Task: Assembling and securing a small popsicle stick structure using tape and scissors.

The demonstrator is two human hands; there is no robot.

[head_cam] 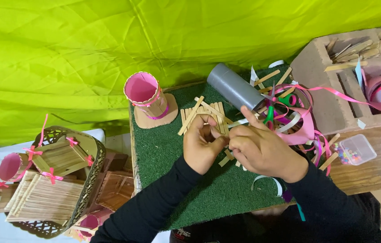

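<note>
Over fuzzy green turf (163, 148), both hands (206, 146) (262, 150) perhaps pinch flat wooden sticks (204, 114)

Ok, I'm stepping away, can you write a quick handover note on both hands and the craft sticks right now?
Left hand and right hand meet over the green mat, pinching something small I can't make out. A panel of joined sticks lies just beyond the fingers. Grey tube, scissors and pink ribbon lie to the right. A pink-lined stick cup stands finished. Loose sticks remain in the cardboard tray.
</note>
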